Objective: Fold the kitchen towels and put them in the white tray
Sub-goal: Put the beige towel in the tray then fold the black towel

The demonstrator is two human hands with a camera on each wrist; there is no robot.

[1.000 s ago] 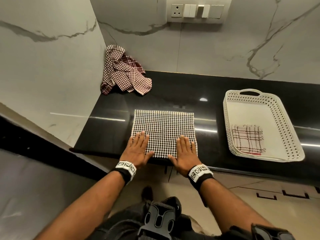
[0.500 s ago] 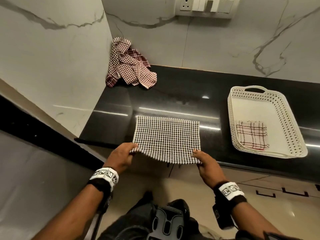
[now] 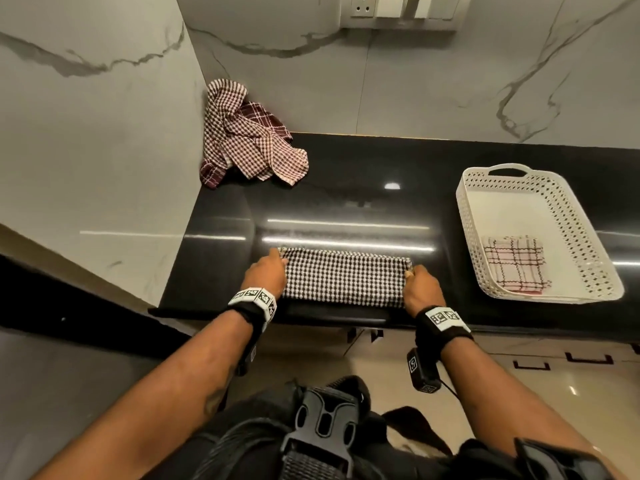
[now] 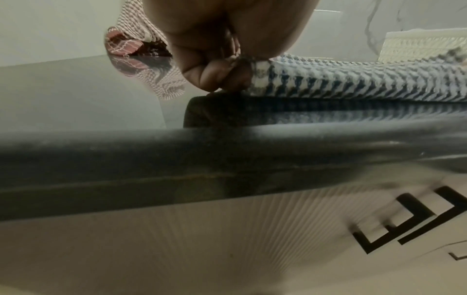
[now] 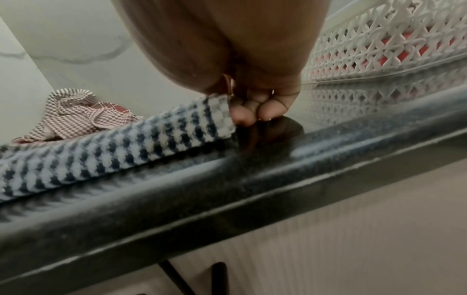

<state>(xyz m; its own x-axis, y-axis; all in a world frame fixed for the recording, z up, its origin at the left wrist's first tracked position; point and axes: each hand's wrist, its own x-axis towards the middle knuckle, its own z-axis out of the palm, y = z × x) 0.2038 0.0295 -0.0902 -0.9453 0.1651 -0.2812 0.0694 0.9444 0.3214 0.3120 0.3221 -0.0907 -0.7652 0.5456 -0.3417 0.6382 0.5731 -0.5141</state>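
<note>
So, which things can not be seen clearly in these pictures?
- Crumpled towel pile, head view: folds overlap, count unclear.
- Switch panel, head view: cut off by the top edge.
- White tray, left wrist view: only a blurred side wall.
- Left hand, left wrist view: palm hides most fingers.

Checked towel (image 3: 344,280): dark-and-white, folded into a long strip at the counter's front edge.
Heap (image 3: 247,135): crumpled maroon-checked towels in the back-left corner.
Tray (image 3: 571,216): white, perforated, holding one folded plaid towel (image 3: 514,265).

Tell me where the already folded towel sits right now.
In the head view, the folded plaid towel lies inside the white tray, in its near corner, on the counter's right side.
</note>
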